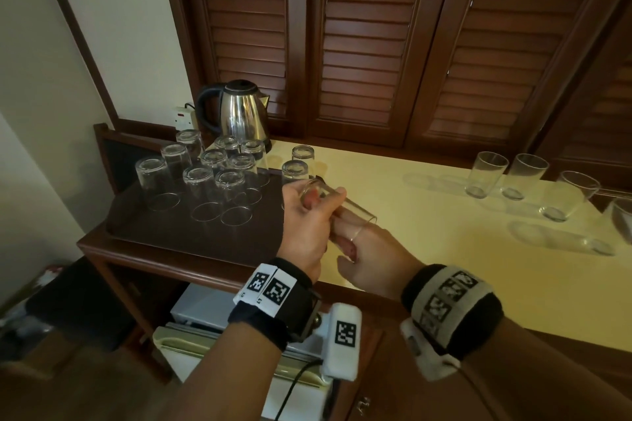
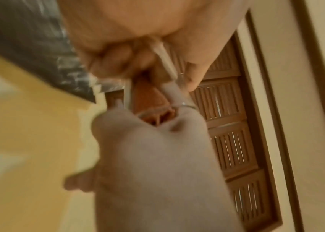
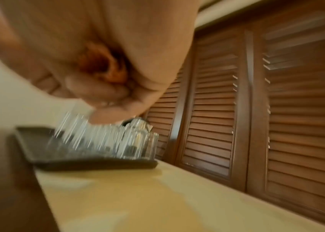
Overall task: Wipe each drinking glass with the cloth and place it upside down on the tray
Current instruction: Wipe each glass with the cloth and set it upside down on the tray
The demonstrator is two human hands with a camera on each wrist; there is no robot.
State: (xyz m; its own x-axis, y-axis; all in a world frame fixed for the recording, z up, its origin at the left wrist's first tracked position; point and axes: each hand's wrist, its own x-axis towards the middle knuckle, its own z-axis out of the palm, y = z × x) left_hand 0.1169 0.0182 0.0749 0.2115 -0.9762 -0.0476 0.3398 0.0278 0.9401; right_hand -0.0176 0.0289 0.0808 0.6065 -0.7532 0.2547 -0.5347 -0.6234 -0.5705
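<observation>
1. the left hand is gripping a clear tapered drinking glass, tilted, near the dark brown rectangular tray at its four o'clock corner.
2. the right hand is pushing curled fingers into the mouth; no cloth is showing.
3. probably best to be keeping the grip firm while twisting.

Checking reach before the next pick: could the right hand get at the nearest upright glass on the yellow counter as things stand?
Probably yes: the upright glass stands on open counter with nothing between. But the right hand first has to leave the tilted glass gripped by the left hand.
</observation>
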